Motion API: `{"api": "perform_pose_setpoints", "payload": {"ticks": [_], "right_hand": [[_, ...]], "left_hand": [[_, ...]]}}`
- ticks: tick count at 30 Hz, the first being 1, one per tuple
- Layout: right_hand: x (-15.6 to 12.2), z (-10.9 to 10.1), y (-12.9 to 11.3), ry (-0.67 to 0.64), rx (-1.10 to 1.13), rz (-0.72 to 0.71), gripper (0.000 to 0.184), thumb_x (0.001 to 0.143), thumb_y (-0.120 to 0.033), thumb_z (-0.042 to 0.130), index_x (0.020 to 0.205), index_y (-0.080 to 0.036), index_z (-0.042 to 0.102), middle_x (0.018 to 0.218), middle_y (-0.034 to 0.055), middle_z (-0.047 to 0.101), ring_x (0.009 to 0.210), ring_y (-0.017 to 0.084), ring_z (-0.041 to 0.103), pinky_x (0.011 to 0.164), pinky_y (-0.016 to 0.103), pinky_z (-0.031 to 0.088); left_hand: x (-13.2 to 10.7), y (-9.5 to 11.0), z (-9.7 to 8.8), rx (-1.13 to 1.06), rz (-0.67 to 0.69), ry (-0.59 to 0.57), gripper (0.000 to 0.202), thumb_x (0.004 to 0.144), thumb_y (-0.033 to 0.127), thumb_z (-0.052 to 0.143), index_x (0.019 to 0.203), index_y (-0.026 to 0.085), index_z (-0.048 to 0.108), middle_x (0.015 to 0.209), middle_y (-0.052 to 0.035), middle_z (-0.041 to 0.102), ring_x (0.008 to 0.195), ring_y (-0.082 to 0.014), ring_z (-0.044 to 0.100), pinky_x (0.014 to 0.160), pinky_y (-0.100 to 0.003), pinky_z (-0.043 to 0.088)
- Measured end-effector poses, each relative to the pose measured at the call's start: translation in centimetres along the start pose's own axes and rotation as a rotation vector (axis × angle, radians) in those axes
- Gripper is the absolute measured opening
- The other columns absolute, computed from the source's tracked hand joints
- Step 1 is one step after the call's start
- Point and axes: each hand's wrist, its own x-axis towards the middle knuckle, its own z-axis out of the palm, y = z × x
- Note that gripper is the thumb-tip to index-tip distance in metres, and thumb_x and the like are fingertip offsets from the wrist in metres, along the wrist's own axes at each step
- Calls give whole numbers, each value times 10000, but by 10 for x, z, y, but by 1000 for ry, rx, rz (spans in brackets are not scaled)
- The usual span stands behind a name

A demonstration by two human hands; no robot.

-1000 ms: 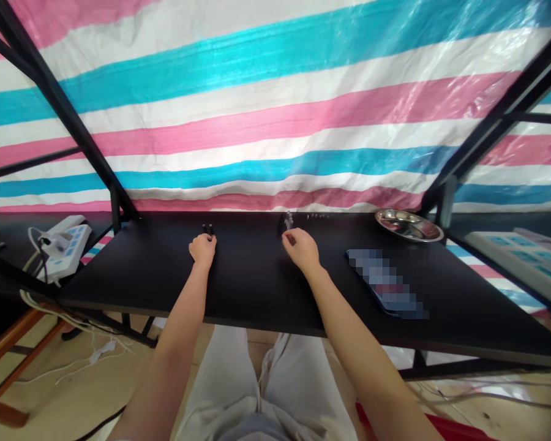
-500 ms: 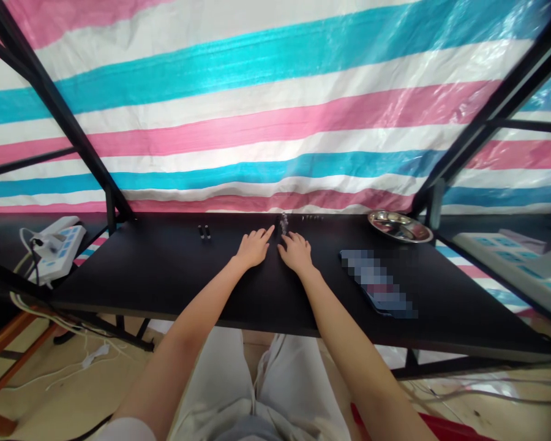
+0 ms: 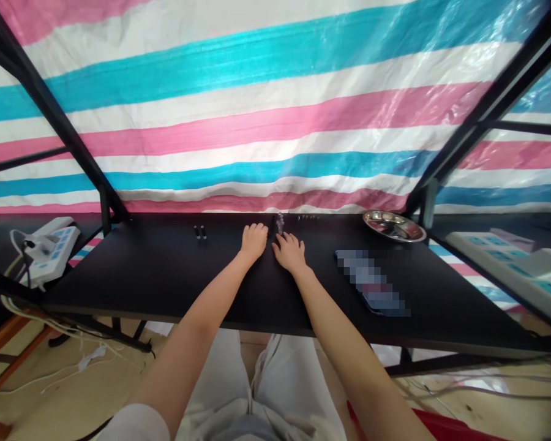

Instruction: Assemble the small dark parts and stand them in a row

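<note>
Both of my hands rest side by side on the black table (image 3: pixel 174 275) near its far edge. My left hand (image 3: pixel 253 239) lies with its fingers curled, just left of a small dark and clear object (image 3: pixel 278 224). My right hand (image 3: pixel 289 251) sits just below that object, fingers bent and slightly apart. Whether either hand grips the object is too small to make out. Two small black pieces (image 3: pixel 199 232) stand further left on the table.
A metal dish (image 3: pixel 393 226) sits at the far right of the table, a blurred flat device (image 3: pixel 371 283) lies nearer. A row of tiny dark bits (image 3: pixel 308 216) lines the far edge. A white power strip (image 3: pixel 50 247) lies left. Black frame bars rise at both sides.
My left hand left the two small black pieces and moved right to join my right hand by the small object. Its fingers went from stretched to curled.
</note>
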Motion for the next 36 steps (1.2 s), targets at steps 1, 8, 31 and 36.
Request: {"api": "perform_pose_setpoints", "payload": {"ticks": [1, 8, 31, 36], "right_hand": [[0, 0, 0, -7, -5, -2, 450, 887, -363, 323, 1288, -196, 441, 1387, 118, 367, 1285, 266, 265, 1010, 547, 191], [0, 1, -3, -62, -40, 8, 503, 900, -394, 262, 1343, -182, 370, 1429, 106, 300, 1307, 272, 229, 1031, 548, 153], [-9, 1, -13, -39, 22, -61, 423, 893, -352, 325, 1273, -213, 448, 1374, 71, 399, 1258, 246, 314, 1023, 546, 197], [-12, -2, -19, 17, 94, -194, 345, 878, -330, 390, 1167, -211, 537, 1275, 75, 502, 1169, 227, 416, 981, 469, 299]], "left_hand": [[-3, -2, 0, 4, -13, 3, 194, 849, 176, 400, 895, 147, 587, 948, -120, 596, 920, -237, 510, 813, -373, 344], [-30, -25, -14, -112, -119, 99, 125, 812, 204, 475, 867, 179, 584, 865, -53, 631, 836, -191, 535, 774, -321, 363], [-68, -45, -30, -507, -340, 320, 69, 737, 233, 544, 776, 189, 580, 693, 0, 587, 684, -121, 548, 720, -256, 445], [-67, -48, -29, -555, -398, 319, 74, 728, 231, 545, 776, 189, 583, 740, 0, 623, 675, -116, 560, 711, -255, 449]]}}
